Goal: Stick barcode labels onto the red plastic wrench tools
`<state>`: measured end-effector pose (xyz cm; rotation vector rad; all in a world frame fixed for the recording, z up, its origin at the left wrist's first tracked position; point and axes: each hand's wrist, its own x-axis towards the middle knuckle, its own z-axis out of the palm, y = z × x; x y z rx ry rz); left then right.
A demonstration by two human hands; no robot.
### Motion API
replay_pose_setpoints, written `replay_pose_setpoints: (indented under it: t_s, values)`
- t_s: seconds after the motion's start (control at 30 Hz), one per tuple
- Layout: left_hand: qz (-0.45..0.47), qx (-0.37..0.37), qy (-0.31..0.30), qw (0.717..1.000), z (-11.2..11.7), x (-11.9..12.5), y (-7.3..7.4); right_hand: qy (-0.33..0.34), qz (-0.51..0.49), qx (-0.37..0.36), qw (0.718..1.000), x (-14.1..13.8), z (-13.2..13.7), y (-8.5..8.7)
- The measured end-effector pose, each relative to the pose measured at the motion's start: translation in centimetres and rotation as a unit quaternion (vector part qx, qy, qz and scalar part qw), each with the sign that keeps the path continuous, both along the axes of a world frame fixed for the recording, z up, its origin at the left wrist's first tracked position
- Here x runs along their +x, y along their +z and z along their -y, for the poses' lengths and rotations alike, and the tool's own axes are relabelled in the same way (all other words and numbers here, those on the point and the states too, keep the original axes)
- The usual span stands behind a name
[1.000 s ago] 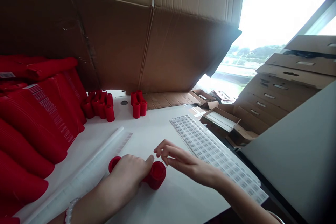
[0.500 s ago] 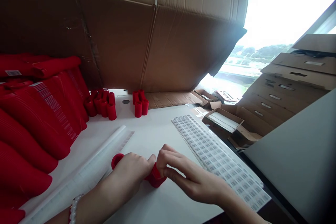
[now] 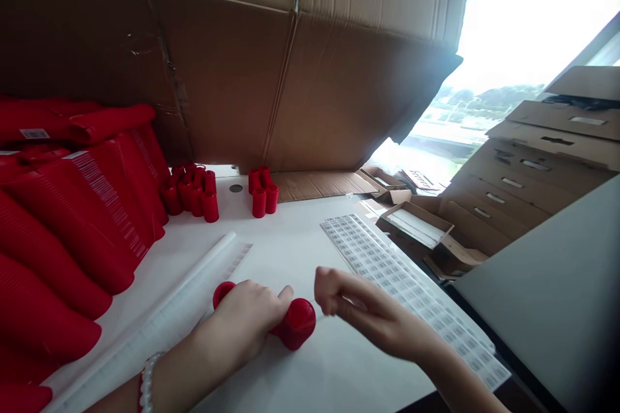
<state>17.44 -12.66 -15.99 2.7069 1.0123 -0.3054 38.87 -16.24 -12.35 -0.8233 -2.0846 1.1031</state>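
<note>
My left hand [image 3: 249, 316] is wrapped round a red cylindrical piece [image 3: 298, 322] held just above or on the white table. Its smooth rounded end points to the right. A red ring-like end [image 3: 223, 293] shows on the other side of the hand, and the middle is hidden under the fingers. To the right of the piece, my right hand [image 3: 361, 310] is closed in a pinch, apart from it. A faint pale sliver shows by the right fingertips, too small to name. Beside that hand lie sheets of barcode labels [image 3: 387, 264].
A roll of clear label sheet [image 3: 159, 310] lies left of my hands. Red cylinders stand in groups [image 3: 194, 193] [image 3: 264, 192] at the back. Stacked red sleeve-like goods [image 3: 82, 206] fill the left. A large cardboard box [image 3: 232, 77] overhangs the table; cartons [image 3: 523, 174] stand right.
My right hand has moved off the red piece to the right, uncovering its rounded end. My left hand still grips the piece. The view has shifted slightly.
</note>
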Motion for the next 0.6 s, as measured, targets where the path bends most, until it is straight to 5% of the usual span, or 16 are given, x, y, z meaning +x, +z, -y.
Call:
replay_pose_setpoints:
  t_s: [0.13, 0.33, 0.43, 0.6]
  values:
    - [0.019, -0.005, 0.003, 1.0, -0.4, -0.4, 0.2, 0.044, 0.107, 0.031, 0.993, 0.2, 2.7, 0.3]
    - [0.077, -0.017, 0.055, 0.995, -0.3, -2.3, 1.8, 0.018, 0.207, 0.045, 0.977, 0.0, 4.0, -2.9]
    - [0.109, -0.022, 0.092, 0.99, -0.5, -3.9, 3.3, 0.013, 0.225, 0.052, 0.973, -0.3, 3.9, -3.5]
    - [0.127, -0.046, 0.101, 0.986, -0.4, -5.7, 4.6, -0.06, 0.291, 0.08, 0.951, -0.9, 0.8, -2.1]
